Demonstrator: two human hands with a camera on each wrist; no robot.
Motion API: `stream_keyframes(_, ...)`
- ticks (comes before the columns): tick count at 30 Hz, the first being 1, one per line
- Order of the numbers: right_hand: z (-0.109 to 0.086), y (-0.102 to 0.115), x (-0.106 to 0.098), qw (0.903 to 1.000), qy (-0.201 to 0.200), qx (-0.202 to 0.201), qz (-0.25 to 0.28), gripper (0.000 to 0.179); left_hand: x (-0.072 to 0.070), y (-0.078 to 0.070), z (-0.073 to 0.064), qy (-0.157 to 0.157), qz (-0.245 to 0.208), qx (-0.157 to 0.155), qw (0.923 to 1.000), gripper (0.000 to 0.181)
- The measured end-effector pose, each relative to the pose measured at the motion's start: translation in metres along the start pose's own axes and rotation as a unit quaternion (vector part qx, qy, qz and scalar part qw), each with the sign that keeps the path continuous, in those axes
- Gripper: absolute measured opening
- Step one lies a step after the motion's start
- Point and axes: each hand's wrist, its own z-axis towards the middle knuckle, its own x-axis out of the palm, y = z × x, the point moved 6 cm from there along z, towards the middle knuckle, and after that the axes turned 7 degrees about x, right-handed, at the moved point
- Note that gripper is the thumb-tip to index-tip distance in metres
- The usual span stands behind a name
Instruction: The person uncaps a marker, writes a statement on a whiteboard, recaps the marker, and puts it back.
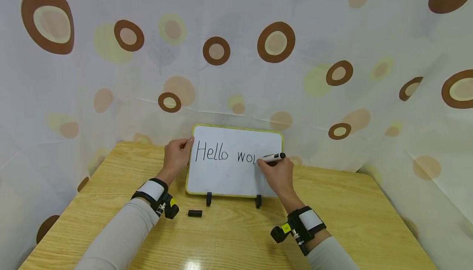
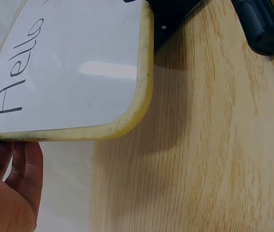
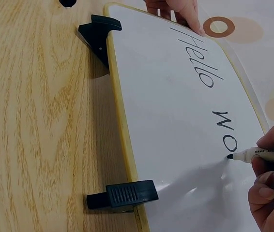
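A whiteboard (image 1: 229, 179) with a yellow frame leans upright on the table, bearing "Hello wo" and the start of another stroke in black. My left hand (image 1: 177, 155) pinches its left edge, thumb at the front and fingers behind, as the left wrist view also shows (image 2: 11, 193). In my right hand (image 1: 278, 175) is a whiteboard marker (image 1: 273, 157), gripped like a pen. Its black tip (image 3: 230, 156) meets the board just past the "o" in the right wrist view. The board's right part is partly hidden behind that hand.
Two black stand feet (image 1: 209, 198) hold the board's lower edge. A black marker cap (image 1: 195, 213) lies on the wooden table (image 1: 229, 241) in front of the board. Behind rises a white patterned curtain (image 1: 236, 85).
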Motion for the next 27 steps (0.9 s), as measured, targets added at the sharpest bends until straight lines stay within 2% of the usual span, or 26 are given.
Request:
stream_keyframes(7, 0.001, 0.001, 0.000, 1.0000, -0.006, 0.002, 0.007, 0.011, 0.000, 0.001, 0.000, 0.001, -0.001, 0.001, 1.0000, 0.040)
stream_keyframes(19, 0.010, 0.002, -0.006, 0.9991, -0.042, -0.001, 0.003, 0.016, 0.001, 0.001, 0.000, -0.002, 0.001, 0.008, 1.0000, 0.039)
stream_keyframes(27, 0.011, -0.004, -0.010, 0.9983, -0.057, 0.009, -0.007, 0.016, 0.000, 0.000, 0.000, -0.006, 0.001, 0.013, 0.9999, 0.039)
